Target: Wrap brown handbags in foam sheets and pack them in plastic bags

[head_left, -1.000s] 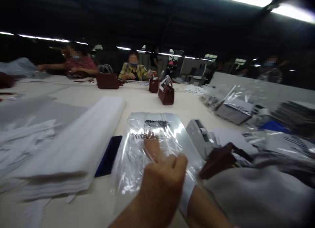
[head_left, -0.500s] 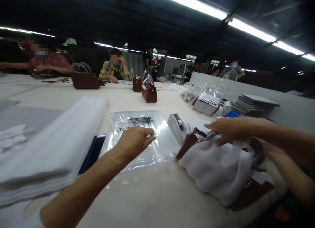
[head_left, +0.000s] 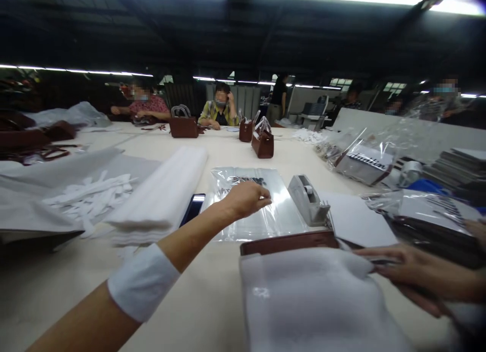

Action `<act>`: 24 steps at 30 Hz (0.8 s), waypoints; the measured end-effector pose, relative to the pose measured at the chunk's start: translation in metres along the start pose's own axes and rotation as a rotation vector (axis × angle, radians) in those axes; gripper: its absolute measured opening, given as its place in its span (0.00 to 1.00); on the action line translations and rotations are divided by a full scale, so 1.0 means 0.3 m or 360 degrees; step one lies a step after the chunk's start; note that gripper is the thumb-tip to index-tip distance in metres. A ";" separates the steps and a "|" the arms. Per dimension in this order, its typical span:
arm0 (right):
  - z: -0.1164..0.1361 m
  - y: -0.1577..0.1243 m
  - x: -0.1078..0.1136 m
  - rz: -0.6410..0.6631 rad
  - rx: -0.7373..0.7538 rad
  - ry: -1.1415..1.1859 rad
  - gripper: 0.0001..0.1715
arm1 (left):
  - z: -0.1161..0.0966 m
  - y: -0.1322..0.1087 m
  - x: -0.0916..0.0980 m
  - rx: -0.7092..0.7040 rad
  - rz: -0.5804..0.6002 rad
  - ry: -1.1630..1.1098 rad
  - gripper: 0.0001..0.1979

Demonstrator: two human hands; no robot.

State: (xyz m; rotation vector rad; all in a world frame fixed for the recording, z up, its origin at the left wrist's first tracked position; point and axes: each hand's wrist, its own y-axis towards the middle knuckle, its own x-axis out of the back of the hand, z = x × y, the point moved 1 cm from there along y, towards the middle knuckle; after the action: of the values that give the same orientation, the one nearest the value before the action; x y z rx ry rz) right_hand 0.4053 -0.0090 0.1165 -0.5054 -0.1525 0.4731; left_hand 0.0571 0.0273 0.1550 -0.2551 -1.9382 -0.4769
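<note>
A brown handbag (head_left: 288,242), mostly covered by a soft white wrap (head_left: 304,296), lies at the front, cut off by the lower edge. My right hand (head_left: 413,271), blurred, reaches in from the right; its fingers pinch the wrapped bag at its right side. Over a stack of clear plastic bags (head_left: 281,218) with dark print hovers my left hand (head_left: 248,200), thumb and fingertips drawn together; whether anything is between them cannot be made out. A white band (head_left: 142,283) covers part of my left forearm. Beside the stack stands a grey tape dispenser (head_left: 308,200).
White foam sheets (head_left: 163,185) and a phone (head_left: 193,208) lie left of the stack. White strips (head_left: 94,195) sit farther left. Plastic-wrapped bags (head_left: 429,205) and grey boards (head_left: 451,167) crowd the right. Brown handbags (head_left: 262,143) stand farther back, where several people sit.
The wrapped handbag has moved left and nearer, and its wrap now lies flatter over it. My view has swung left. My left hand stays over the plastic stack.
</note>
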 end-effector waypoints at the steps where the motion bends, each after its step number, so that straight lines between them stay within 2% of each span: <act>1: -0.036 0.017 -0.057 0.0164 -0.0077 -0.0116 0.23 | -0.011 -0.015 0.001 -0.0016 0.0019 0.0021 0.09; 3: -0.114 0.055 -0.155 0.0292 -0.0039 -0.0032 0.23 | -0.034 -0.054 0.011 -0.0050 0.0064 0.0055 0.09; 6: -0.220 0.098 -0.236 0.0237 0.0031 0.0282 0.22 | -0.071 -0.127 0.031 -0.0075 0.0150 0.0136 0.08; 9: -0.282 0.112 -0.250 0.0158 -0.0063 0.0450 0.22 | -0.097 -0.197 0.038 -0.0050 0.0184 0.0333 0.11; 12: -0.306 0.117 -0.241 0.0044 -0.0135 0.0597 0.23 | -0.099 -0.259 0.027 0.0033 0.0120 0.0458 0.15; 16: -0.327 0.145 -0.237 -0.0046 -0.0175 0.0697 0.23 | -0.061 -0.344 -0.005 0.0108 -0.0090 0.0562 0.13; 19: -0.352 0.174 -0.232 -0.0053 -0.0236 0.0727 0.25 | -0.001 -0.407 -0.048 0.0167 -0.0396 0.0724 0.13; 22: -0.373 0.196 -0.232 -0.0091 -0.0233 0.0758 0.24 | 0.078 -0.451 -0.113 0.0385 -0.0663 0.0720 0.17; 24: -0.380 0.207 -0.240 -0.0117 -0.0217 0.0764 0.22 | 0.128 -0.467 -0.164 0.0610 -0.0739 0.0572 0.17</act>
State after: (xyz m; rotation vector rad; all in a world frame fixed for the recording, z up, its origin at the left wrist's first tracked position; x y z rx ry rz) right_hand 0.3462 -0.0440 -0.0151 -0.7303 0.2586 0.2601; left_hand -0.0093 -0.0795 0.0672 0.5063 -1.6830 -0.4041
